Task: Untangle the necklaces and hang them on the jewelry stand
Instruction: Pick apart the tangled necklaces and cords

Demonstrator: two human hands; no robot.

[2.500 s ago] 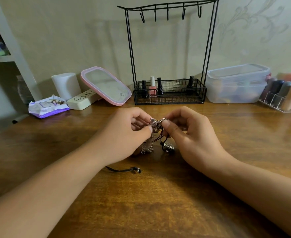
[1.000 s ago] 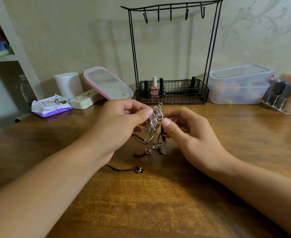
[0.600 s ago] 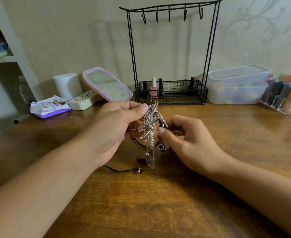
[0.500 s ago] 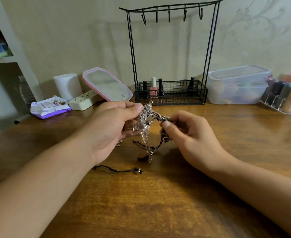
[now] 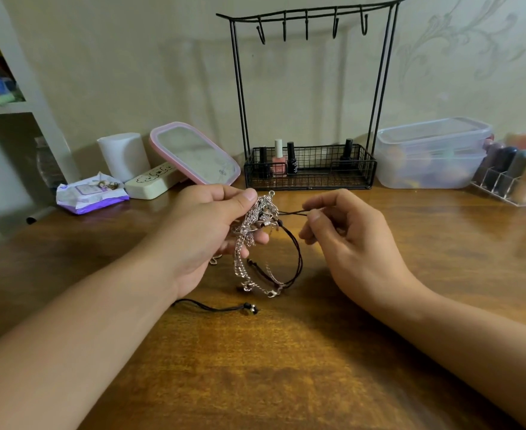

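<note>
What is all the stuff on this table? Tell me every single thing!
necklace tangle: one, silver chains, held above table
black cord: one, loops from tangle
loose cord: one, black, on table
jewelry stand: one, black wire, at wall, hooks bare
polish bottles: four, one pink, three black, in stand's basket
mirror: one, pink-rimmed, leaning
white cylinder: one, left of mirror
cream case: one, before cylinder
wipes pack: one, purple-white, far left
plastic tubs: two, clear, stacked
organizer: one, clear, far right
table: one, brown wood
left hand: grips tangle
right hand: pinches cord
</note>
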